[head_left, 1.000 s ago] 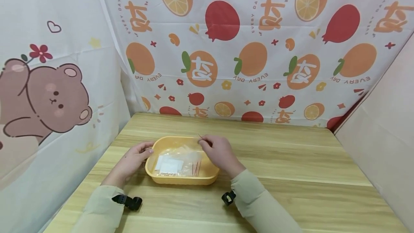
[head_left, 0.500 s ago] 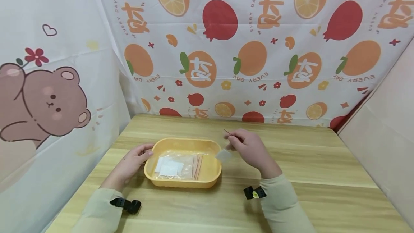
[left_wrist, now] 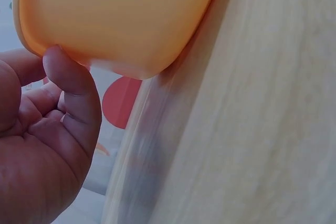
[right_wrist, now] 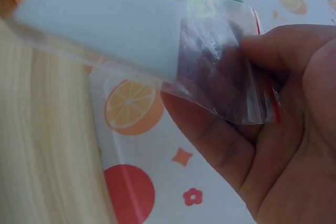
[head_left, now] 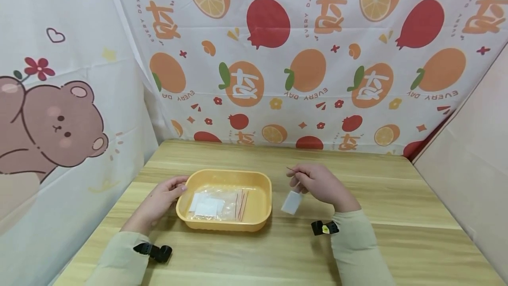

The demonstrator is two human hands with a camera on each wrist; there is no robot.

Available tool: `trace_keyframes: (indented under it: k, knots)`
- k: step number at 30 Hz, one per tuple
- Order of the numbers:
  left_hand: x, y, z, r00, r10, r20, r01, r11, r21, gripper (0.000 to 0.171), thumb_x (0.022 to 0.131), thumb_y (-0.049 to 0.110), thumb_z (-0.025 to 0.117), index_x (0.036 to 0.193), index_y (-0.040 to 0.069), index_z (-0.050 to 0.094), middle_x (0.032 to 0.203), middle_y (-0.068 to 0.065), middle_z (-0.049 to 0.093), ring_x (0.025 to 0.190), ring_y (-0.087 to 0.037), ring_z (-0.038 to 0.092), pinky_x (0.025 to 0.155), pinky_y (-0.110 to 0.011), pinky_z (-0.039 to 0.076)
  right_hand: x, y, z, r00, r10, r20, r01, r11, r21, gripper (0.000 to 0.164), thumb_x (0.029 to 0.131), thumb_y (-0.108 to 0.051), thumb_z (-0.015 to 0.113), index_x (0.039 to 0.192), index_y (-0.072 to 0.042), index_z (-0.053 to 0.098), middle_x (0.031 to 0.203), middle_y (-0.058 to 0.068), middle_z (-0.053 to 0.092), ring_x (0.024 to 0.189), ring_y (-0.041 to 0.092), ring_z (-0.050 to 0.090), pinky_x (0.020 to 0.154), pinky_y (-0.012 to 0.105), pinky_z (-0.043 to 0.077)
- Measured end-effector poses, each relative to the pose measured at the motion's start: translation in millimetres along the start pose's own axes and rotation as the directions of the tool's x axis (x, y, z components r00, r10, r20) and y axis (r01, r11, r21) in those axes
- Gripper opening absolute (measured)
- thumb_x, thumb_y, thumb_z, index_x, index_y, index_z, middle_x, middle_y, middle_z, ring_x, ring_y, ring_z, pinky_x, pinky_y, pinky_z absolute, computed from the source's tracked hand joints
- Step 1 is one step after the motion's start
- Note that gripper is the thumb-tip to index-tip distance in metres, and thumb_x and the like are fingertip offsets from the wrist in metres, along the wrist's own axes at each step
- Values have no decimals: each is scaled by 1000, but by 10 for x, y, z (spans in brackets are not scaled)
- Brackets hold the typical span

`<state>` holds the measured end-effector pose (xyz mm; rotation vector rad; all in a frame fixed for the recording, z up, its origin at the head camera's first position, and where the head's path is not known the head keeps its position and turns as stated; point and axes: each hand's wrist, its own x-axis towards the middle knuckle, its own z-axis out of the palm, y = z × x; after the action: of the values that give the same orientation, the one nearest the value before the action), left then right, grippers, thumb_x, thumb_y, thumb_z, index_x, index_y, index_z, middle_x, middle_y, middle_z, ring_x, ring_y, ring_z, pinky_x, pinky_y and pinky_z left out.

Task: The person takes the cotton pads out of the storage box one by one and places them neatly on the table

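Note:
A shallow yellow plastic tray (head_left: 258, 195) with rounded corners stands on the wooden table. My left hand (head_left: 160, 200) grips its left end, the thumb (left_wrist: 71, 85) against the wall (left_wrist: 121, 14) and other fingers around the edge. Inside lie several clear zip-lock bags (head_left: 228, 208) with red seal lines, overlapping, white flat pieces (head_left: 209, 207) in them. To the right of the tray, my right hand (head_left: 323, 184) pinches another small zip-lock bag (right_wrist: 215, 45) by its red-lined top. The white square piece (right_wrist: 105, 19) inside it hangs down toward the table.
The light wood tabletop (head_left: 381, 233) extends to the right and in front of the tray. A fruit-printed cloth (head_left: 278, 78) hangs along the back edge, and a bear-printed cloth (head_left: 71, 122) closes off the left.
My right hand has lifted a zip-lock bag out of the tray and carried it to the right, over the table. My left hand has stayed on the tray's left end.

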<state>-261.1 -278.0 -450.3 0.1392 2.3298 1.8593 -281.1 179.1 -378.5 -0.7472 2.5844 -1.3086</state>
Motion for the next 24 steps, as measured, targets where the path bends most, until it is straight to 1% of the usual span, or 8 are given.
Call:
trace_keyframes:
  k: [4, 8, 12, 15, 17, 19, 23, 24]
  knots:
    - [12, -6, -4, 1000, -8, -12, 8, 1000, 0, 48, 109, 19, 50, 149, -5, 40, 129, -27, 56, 103, -28, 66, 80, -36, 59, 59, 137, 42, 999, 23, 41, -23, 1000, -19, 28, 107, -8, 47, 119, -8, 72, 93, 7, 72, 79, 18, 69, 69, 34, 60]
    - [22, -29, -3, 1000, -12, -20, 12, 1000, -5, 48, 108, 19, 50, 149, -5, 40, 129, -27, 55, 103, -27, 66, 79, -36, 59, 107, 273, 113, 994, 56, 93, -52, 998, -46, 29, 106, -6, 46, 116, -7, 73, 84, 4, 69, 73, 17, 66, 65, 32, 58]
    - [35, -55, -2, 1000, -4, -18, 4, 1000, -12, 50, 108, 20, 50, 149, -7, 40, 130, -27, 55, 105, -25, 65, 81, -35, 59, 120, 369, 163, 989, 103, 105, -99, 994, -45, 29, 105, -5, 45, 115, -5, 73, 80, 5, 67, 68, 17, 61, 62, 33, 54]
    - [39, -64, -6, 1000, 2, -17, -2, 1000, -8, 49, 108, 20, 51, 149, -7, 40, 130, -27, 55, 105, -24, 65, 82, -34, 59, 130, 423, 189, 986, 127, 109, -123, 991, -44, 29, 105, -5, 46, 116, -3, 72, 80, 6, 66, 67, 18, 61, 62, 35, 54]
    - [36, -55, -7, 1000, 1, -18, -1, 1000, -9, 50, 108, 20, 51, 149, -6, 40, 130, -27, 55, 106, -24, 65, 82, -35, 59, 143, 452, 205, 986, 123, 114, -115, 990, -77, 28, 106, -6, 46, 115, -3, 73, 79, 6, 66, 66, 18, 61, 63, 35, 54]
    - [30, -43, -4, 1000, -6, -24, 6, 1000, -8, 49, 108, 20, 51, 149, -6, 41, 130, -26, 55, 105, -24, 65, 82, -34, 59, 164, 474, 226, 986, 113, 120, -97, 987, -132, 27, 105, -7, 48, 113, -5, 73, 79, 5, 67, 68, 17, 60, 66, 34, 53]
    - [12, -7, 3, 1000, -1, -19, 1, 1000, 1, 51, 108, 21, 51, 150, -6, 39, 131, -27, 54, 107, -25, 64, 82, -34, 58, 203, 496, 287, 988, 80, 129, -47, 968, -246, 24, 103, -6, 52, 109, -10, 75, 80, 1, 67, 70, 14, 59, 71, 34, 50]
    - [9, -2, 3, 1000, 1, -17, -1, 1000, 5, 51, 108, 21, 51, 150, -7, 38, 132, -27, 54, 107, -26, 64, 82, -34, 58, 214, 503, 308, 989, 74, 125, -38, 962, -270, 24, 102, -6, 53, 109, -11, 76, 83, -1, 68, 73, 13, 59, 72, 35, 50]
